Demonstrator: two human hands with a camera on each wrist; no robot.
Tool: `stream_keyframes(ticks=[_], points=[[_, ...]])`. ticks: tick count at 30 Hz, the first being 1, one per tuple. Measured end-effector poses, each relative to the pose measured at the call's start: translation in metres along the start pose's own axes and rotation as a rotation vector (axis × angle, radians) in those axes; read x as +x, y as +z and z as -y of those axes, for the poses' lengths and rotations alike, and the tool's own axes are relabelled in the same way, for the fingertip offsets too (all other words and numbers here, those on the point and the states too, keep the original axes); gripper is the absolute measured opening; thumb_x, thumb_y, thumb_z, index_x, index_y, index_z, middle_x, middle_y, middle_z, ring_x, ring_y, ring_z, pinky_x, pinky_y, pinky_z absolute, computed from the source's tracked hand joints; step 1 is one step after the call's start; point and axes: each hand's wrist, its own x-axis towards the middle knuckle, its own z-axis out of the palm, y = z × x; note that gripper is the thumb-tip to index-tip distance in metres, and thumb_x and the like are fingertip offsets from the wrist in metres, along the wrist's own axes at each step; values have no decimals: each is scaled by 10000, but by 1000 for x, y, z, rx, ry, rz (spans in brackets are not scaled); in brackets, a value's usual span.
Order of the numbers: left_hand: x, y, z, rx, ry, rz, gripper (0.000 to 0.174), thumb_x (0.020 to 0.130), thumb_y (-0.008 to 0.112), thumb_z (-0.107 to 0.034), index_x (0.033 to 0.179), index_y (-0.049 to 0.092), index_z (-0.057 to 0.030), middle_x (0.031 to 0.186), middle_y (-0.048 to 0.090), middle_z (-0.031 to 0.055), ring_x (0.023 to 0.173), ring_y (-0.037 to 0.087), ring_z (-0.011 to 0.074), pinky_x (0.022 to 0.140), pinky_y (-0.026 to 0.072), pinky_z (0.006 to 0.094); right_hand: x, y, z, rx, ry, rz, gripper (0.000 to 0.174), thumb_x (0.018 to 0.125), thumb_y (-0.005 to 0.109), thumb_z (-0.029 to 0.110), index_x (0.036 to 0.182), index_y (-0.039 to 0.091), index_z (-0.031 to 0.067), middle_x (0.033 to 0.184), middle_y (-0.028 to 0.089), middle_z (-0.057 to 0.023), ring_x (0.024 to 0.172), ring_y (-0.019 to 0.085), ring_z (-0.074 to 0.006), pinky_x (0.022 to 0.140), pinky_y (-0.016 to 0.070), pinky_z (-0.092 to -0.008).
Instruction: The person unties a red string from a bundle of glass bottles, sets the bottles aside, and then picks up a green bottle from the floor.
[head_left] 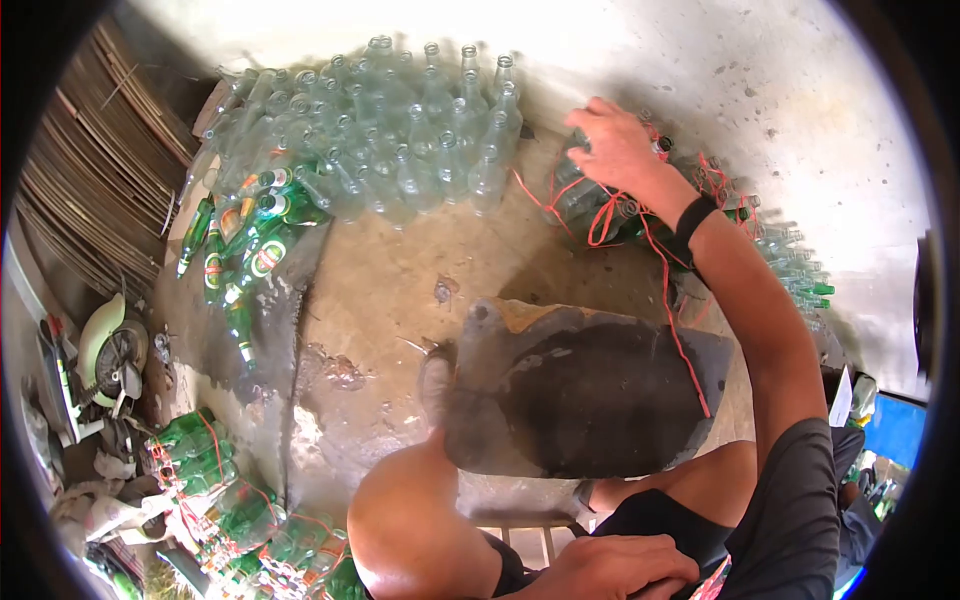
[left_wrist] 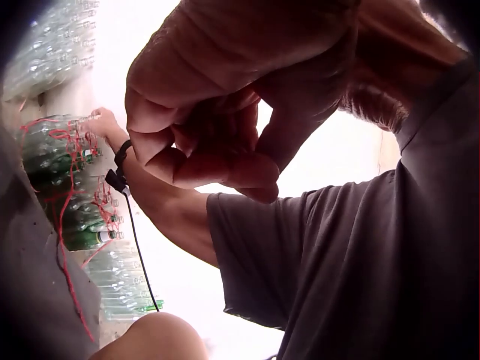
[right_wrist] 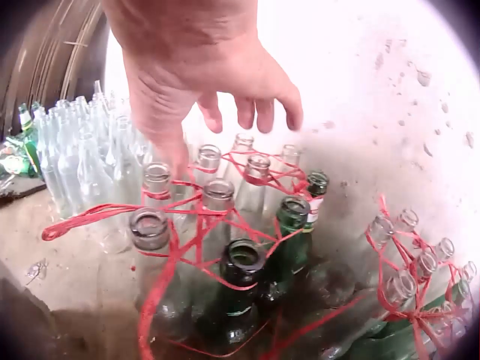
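My right hand (head_left: 612, 148) reaches over a bundle of glass bottles (head_left: 578, 205) near the wall, fingers spread and pointing down. In the right wrist view the thumb (right_wrist: 174, 154) hangs beside the bottle necks, and the other fingers hover behind them, holding nothing. Red string (right_wrist: 196, 240) is looped from neck to neck of clear and dark green bottles (right_wrist: 244, 259). One long tail of red string (head_left: 672, 325) trails across a dark board. Low over the lap, my left hand (head_left: 625, 565) is idle; its fingers (left_wrist: 202, 165) curl loosely around nothing in the left wrist view.
Many clear bottles (head_left: 420, 150) stand upright at the back, with green labelled bottles (head_left: 265, 255) lying beside them. Another tied bundle (right_wrist: 420, 270) is right of the first. The dark board (head_left: 600, 400) lies before my legs. More green bundles (head_left: 235, 500) sit at front left.
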Motion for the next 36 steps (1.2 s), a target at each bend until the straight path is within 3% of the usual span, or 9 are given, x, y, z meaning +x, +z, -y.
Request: stream_keyframes(ticks=[3, 7, 11, 13, 15, 20, 22, 25, 36], points=[[-2, -1, -1, -1, -19, 7, 93, 849, 768, -10, 939, 789, -21, 878, 760, 128, 777, 743, 292, 685, 578, 376, 13, 8, 49, 321, -36, 55, 547, 897, 795, 252, 1399, 621, 122, 1266, 613, -170, 1088, 681, -400, 934, 575, -488], [-4, -4, -7, 114, -68, 55, 92, 851, 763, -9, 939, 788, -19, 880, 762, 128, 778, 745, 289, 686, 580, 373, 9, 30, 88, 292, 12, 118, 703, 948, 773, 284, 1562, 462, 143, 1243, 593, -204, 1096, 674, -416, 929, 573, -514], [-8, -1, -5, 92, -85, 53, 88, 849, 752, 4, 930, 781, -14, 872, 761, 129, 771, 746, 292, 680, 582, 379, 12, 58, 95, 329, 11, 102, 663, 976, 744, 249, 1564, 458, 144, 1264, 584, -198, 1088, 672, -425, 923, 574, -516], [-9, 2, 0, 91, -93, 51, 85, 849, 748, 8, 926, 779, -14, 868, 760, 129, 767, 746, 294, 677, 583, 383, 13, 67, 95, 338, -29, 13, 571, 994, 719, 206, 1511, 490, 131, 1234, 598, -192, 1061, 671, -432, 898, 567, -519], [-8, 8, 10, 67, 81, -46, 88, 844, 745, 18, 921, 776, -15, 861, 757, 133, 759, 745, 294, 669, 583, 380, 20, 73, 94, 362, -26, -2, 501, 996, 706, 213, 1456, 526, 127, 1229, 617, -196, 1090, 675, -437, 895, 568, -538], [-8, 5, 0, 151, -55, 67, 116, 830, 759, 20, 934, 792, -18, 871, 765, 132, 762, 751, 285, 667, 587, 366, 23, 87, 93, 360, -25, -14, 311, 1001, 697, 233, 1267, 606, 101, 1153, 672, -187, 1055, 698, -444, 853, 573, -556], [-9, 6, 1, 150, -47, 54, 124, 825, 765, 18, 939, 798, -22, 872, 769, 129, 761, 753, 282, 668, 588, 361, 20, 95, 92, 385, -62, -191, 243, 960, 742, 167, 1102, 576, 59, 961, 676, -187, 896, 690, -456, 764, 559, -550], [-11, 10, 1, 178, -82, 77, 130, 821, 780, 6, 942, 809, -33, 866, 772, 120, 755, 754, 282, 670, 591, 361, 15, 93, 95, 356, -22, -217, 232, 953, 740, 147, 1074, 572, 43, 966, 683, -201, 882, 694, -455, 747, 560, -549], [-23, 18, 2, 196, -146, 63, 90, 894, 751, -25, 965, 803, -39, 911, 777, 157, 802, 763, 271, 728, 591, 367, -24, -41, 107, 279, -120, -425, 255, 972, 709, 246, 980, 567, 34, 795, 686, -211, 734, 701, -445, 659, 568, -535]])
